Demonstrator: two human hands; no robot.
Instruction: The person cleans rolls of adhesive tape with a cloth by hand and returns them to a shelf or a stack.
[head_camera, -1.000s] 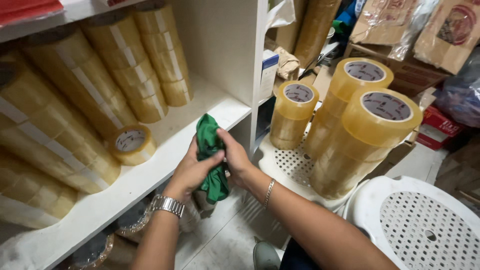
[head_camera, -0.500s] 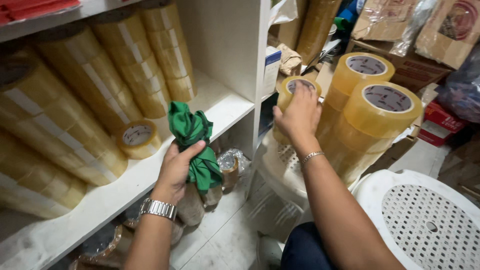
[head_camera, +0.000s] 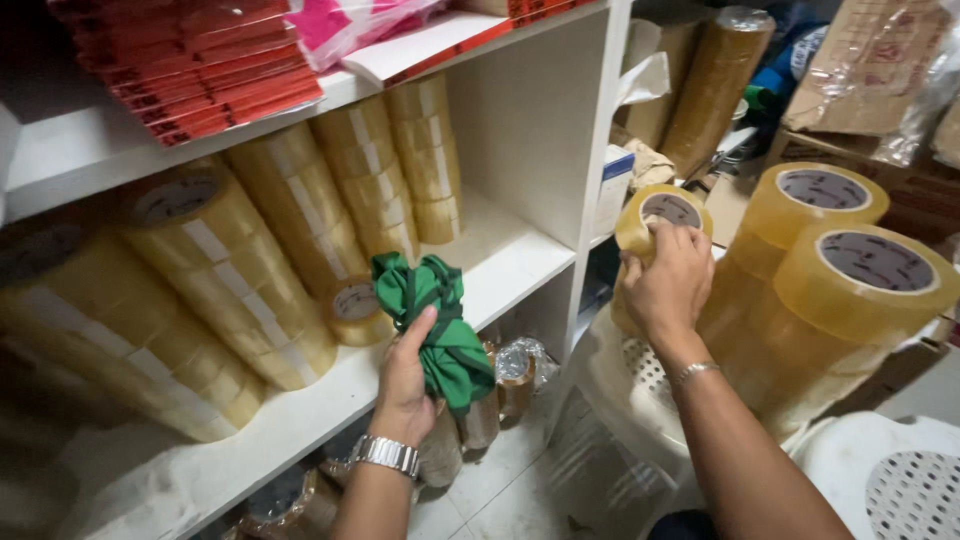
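My left hand (head_camera: 405, 378) grips a crumpled green cloth (head_camera: 438, 318) just in front of the white shelf board (head_camera: 300, 405). My right hand (head_camera: 668, 283) is closed on the top of a stack of clear tape rolls (head_camera: 655, 222) that stands on a white perforated stool (head_camera: 625, 375). Two taller, wider stacks of tape rolls (head_camera: 845, 300) stand beside it on the right. A single tape roll (head_camera: 355, 311) lies on the shelf just left of the cloth.
Long sleeves of tape rolls (head_camera: 225, 270) lean across the shelf. Red packets (head_camera: 190, 65) lie on the shelf above. More rolls (head_camera: 500, 380) sit under the shelf. A second white stool (head_camera: 890, 480) is at lower right; cardboard boxes (head_camera: 860, 70) and bags crowd the back.
My right hand let go of the cloth, reached right and closed on the top of the small tape stack. My left hand keeps the cloth. The view tilted upward.
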